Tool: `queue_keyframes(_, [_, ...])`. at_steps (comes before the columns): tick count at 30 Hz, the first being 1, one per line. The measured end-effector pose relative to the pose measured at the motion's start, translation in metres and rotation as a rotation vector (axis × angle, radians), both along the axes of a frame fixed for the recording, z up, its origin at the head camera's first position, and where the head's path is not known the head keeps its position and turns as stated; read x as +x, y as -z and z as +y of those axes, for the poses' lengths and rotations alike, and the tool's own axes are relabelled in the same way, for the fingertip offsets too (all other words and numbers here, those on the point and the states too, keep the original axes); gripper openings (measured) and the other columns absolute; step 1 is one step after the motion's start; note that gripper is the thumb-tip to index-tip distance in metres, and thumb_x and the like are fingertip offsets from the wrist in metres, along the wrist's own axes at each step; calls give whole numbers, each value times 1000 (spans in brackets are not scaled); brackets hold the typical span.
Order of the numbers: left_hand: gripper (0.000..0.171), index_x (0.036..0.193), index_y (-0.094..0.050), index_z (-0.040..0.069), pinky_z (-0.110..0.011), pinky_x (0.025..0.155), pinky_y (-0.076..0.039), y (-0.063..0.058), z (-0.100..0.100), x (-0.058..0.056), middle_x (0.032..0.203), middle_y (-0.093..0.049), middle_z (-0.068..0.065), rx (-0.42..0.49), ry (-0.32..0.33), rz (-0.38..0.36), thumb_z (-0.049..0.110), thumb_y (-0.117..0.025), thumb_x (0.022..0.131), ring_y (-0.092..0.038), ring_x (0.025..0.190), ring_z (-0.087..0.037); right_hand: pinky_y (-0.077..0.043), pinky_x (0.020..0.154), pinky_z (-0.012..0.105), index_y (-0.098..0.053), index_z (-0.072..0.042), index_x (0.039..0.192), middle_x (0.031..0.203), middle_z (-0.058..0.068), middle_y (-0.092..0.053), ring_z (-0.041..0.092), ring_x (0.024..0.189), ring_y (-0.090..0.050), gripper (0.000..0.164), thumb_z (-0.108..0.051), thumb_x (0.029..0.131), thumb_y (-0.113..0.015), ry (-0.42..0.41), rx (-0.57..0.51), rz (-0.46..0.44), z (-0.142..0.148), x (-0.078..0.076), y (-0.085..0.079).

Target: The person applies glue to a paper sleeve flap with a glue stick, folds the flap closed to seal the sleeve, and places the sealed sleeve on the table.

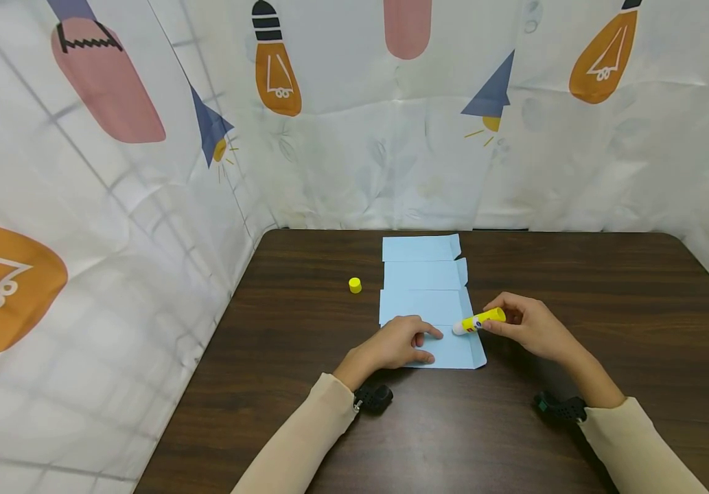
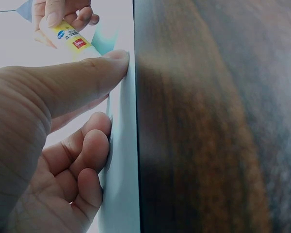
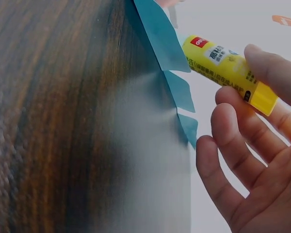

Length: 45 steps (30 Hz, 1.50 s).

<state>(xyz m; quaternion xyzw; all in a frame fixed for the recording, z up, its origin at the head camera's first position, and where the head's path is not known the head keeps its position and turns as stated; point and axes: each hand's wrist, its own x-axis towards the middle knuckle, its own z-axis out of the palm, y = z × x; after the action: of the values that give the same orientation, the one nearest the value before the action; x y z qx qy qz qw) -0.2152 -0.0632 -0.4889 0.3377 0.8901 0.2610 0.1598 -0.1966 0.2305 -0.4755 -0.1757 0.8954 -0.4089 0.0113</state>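
A light blue sheet of creased card (image 1: 423, 276) with flaps along its right edge lies flat on the table. My left hand (image 1: 394, 341) rests on the sheet's near part, thumb and forefinger stretched out and pressing it; the left wrist view shows the other fingers bent in, with nothing in them. Between right thumb and fingers I hold a yellow glue stick (image 1: 486, 318), its white end angled down at the near panel. Whether that end touches the card, I cannot tell. The right hand (image 1: 530, 328) is just beyond the card's right edge.
A small yellow cap (image 1: 355, 285) stands on the dark wooden table (image 1: 305, 322), left of the card. White curtains (image 1: 360, 165) printed with bulbs and lamps hang behind the table and along its left side. Each wrist wears a black strapped device (image 1: 374, 398).
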Motion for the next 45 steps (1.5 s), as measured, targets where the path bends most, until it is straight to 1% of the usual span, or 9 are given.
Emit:
queue_keyframes(5, [41,129,-72,19,-17,61,-38,-1,0,0,79,-53,5,5,-9,-11,27,-81,90,-45,68,-6,-50,65,25,-72,-18,103,97,4,-69,16,77,-58,15,-25,92,-78,-43,-20,-36,1,0,0])
queue_keyframes(9, [41,129,-72,19,-17,61,-38,-1,0,0,79,-53,5,3,-6,-7,28,-81,90,-45,68,-6,-53,67,25,-72,-19,101,97,4,-69,16,79,-60,13,-25,92,-78,-96,-41,-81,2,1,-2])
queue_keyframes(14, [41,130,-72,20,-18,61,-37,0,0,-1,79,-53,5,2,-8,-9,28,-80,90,-45,68,-6,-56,70,26,-71,-18,100,99,5,-70,15,81,-63,12,-24,92,-78,-163,-60,-144,3,2,-4])
queue_keyframes(19, [41,130,-72,20,-17,62,-38,0,0,-1,80,-54,6,-4,3,2,28,-80,90,-45,69,-6,-55,69,27,-71,-16,100,98,7,-70,16,81,-64,10,-20,93,-77,-223,-89,-193,6,2,-4])
queue_keyframes(24, [42,131,-71,19,-17,63,-39,0,-1,-1,80,-54,6,-3,8,1,27,-80,91,-45,69,-6,-53,67,27,-70,-14,100,96,7,-70,16,80,-63,9,-17,94,-75,-263,-95,-201,9,1,-4])
queue_keyframes(29, [42,131,-71,18,-17,64,-40,0,-1,0,81,-54,6,-3,15,11,27,-80,91,-45,69,-5,-53,68,26,-70,-17,99,94,4,-70,14,79,-62,8,-20,94,-75,-230,-64,-181,9,2,-5])
queue_keyframes(34, [42,131,-71,19,-17,65,-39,1,0,-1,81,-54,6,-3,12,8,27,-80,91,-45,70,-5,-53,67,26,-71,-19,99,92,2,-69,13,78,-61,9,-23,93,-76,-159,-34,-117,8,2,-5])
queue_keyframes(39, [42,131,-71,19,-17,65,-40,0,0,-1,81,-54,6,-1,16,14,27,-80,90,-46,70,-5,-49,65,24,-72,-20,99,92,1,-67,13,77,-56,10,-25,93,-77,-80,6,-51,6,2,-6])
queue_keyframes(45, [42,131,-71,19,-17,63,-38,-1,0,-1,79,-53,6,-3,10,2,27,-80,90,-45,69,-6,-45,61,24,-72,-19,101,89,0,-66,13,73,-52,12,-25,93,-78,-36,32,23,2,1,-3])
